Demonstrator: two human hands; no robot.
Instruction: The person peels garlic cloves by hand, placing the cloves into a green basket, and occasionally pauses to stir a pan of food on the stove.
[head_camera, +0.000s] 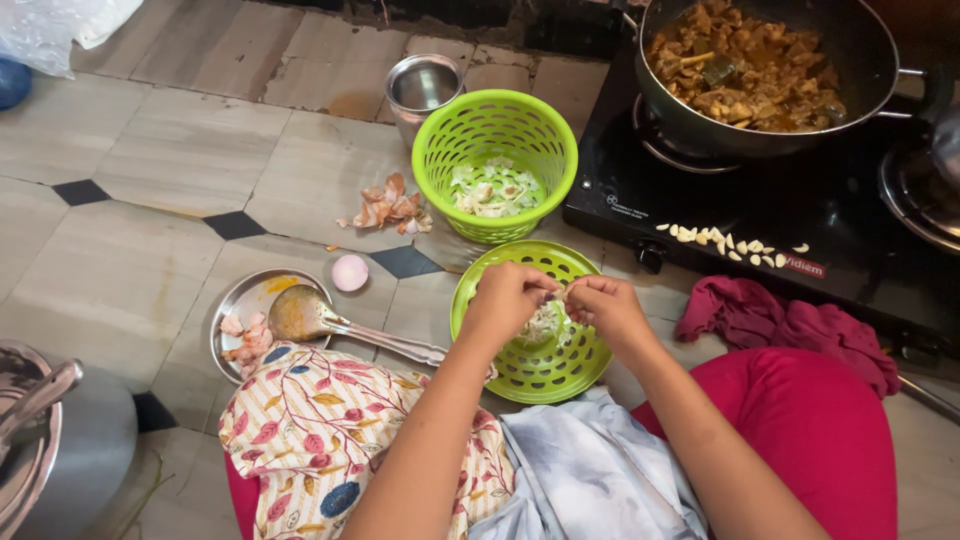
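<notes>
Reference landmark: the green perforated lid (540, 375) on the floor. To its left lie a steel plate (240, 300) with a ladle (305, 318) and a halved onion (349, 272). Directly above the lid, the left hand (505, 300) and right hand (605, 305) meet — fingers curled shut, pinching a garlic clove (560, 293). Peel over the lid so skins (542, 325) collect there. Peeled cloves (725, 243) lie to its upper right, on the black stove (800, 215).
</notes>
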